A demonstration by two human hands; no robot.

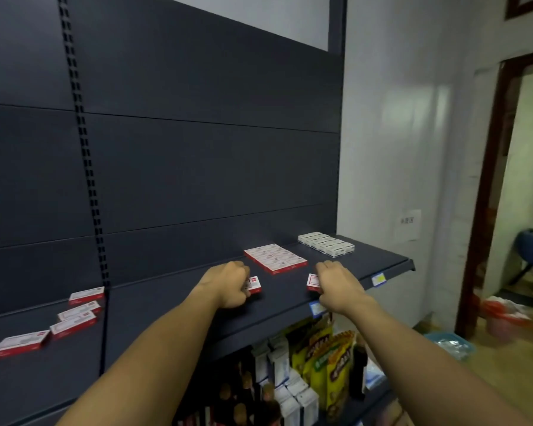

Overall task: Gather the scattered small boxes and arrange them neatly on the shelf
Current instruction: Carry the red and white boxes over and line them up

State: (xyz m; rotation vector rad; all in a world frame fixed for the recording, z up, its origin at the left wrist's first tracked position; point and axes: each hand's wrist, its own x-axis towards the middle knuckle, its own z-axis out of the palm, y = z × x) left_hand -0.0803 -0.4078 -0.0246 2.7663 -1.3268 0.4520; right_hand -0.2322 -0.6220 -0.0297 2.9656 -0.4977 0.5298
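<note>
A dark metal shelf [173,305] with a slotted back panel fills most of the frame, and a doorway opens at the far right. My left hand [228,285] is curled round a small red-and-white box [254,285] just left of centre. My right hand [336,284] holds a second box [313,282] beside it, fingers bent over its edge. Both grips are closed on their boxes, low on the shelf surface.

Just behind my hands lies the tidy red block [276,258], and a white block [326,244] sits further toward the upper right. I judge the step is to add these two to the red block. I should lay them flat, turn them the same way as their neighbours, and slide each flush against the open edge without nudging the set rows. More loose boxes [74,318] wait at lower left.
</note>
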